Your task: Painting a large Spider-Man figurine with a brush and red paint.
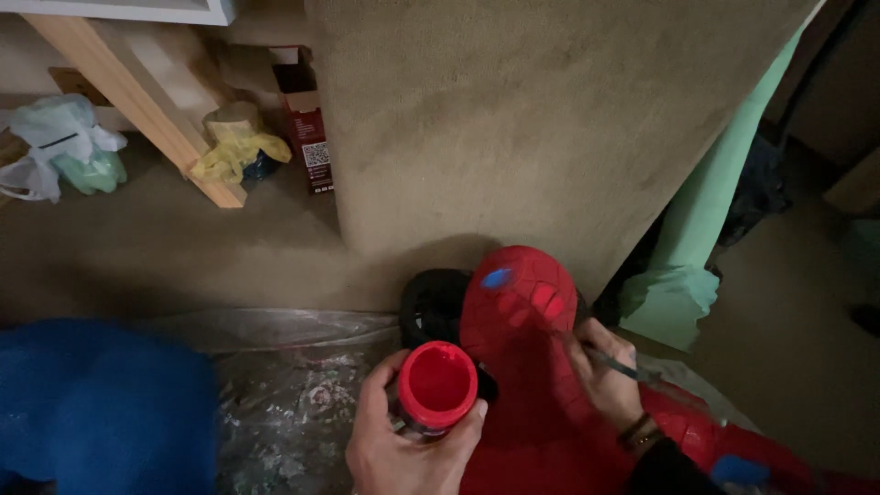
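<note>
two hands work close together. left hand (403,449) grips a red jar (434,387); right hand (605,371) pinches a brush (616,365) against the mask (522,312) between them.

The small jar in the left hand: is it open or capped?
Open. The jar in the left hand shows a round mouth filled with red paint, and no lid is visible on it.
</note>
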